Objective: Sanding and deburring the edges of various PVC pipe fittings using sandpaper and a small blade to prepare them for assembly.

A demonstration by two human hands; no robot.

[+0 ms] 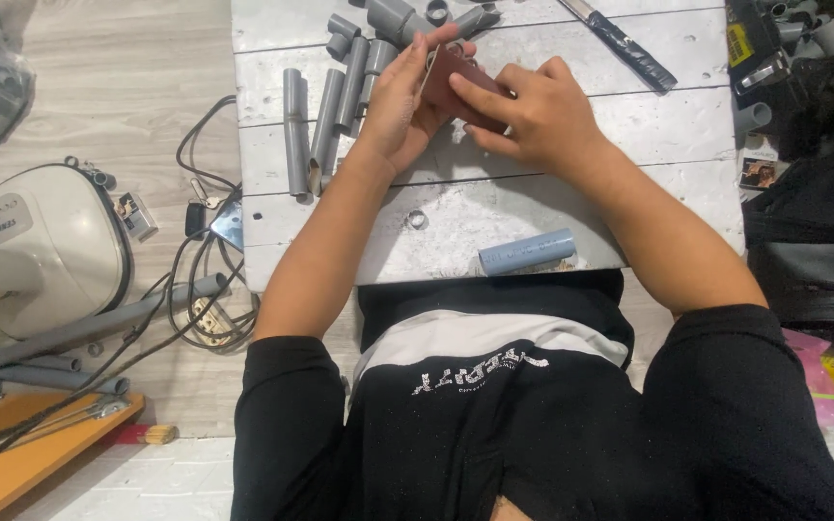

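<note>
Landmark: the white-painted wooden plank board (629, 174), laid low on the floor in front of the seated person; all places below are given from it.
Thing in hand: a reddish-brown folded sheet, apparently sandpaper (451, 77), is held just above the far middle of the board.
Left hand (403, 96): curled around the sheet's left edge, thumb and fingers closed on it; whether a pipe piece is wrapped inside cannot be told.
Right hand (533, 111): fingers are laid flat and pressed together on the sheet's right side, pinning it.
Grip advice: the sheet is best kept taut between both hands, pressure spread along the fingers rather than the tips.
Cut grey plastic pipe lengths (325, 116): laid in a loose row on the board's far left part, just beside the left hand.
Pale blue-grey short tube (527, 252): lying alone at the board's near edge, well apart from both hands.
Black-handled blade (620, 41): at the board's far right; it is best left clear of the wrists.
</note>
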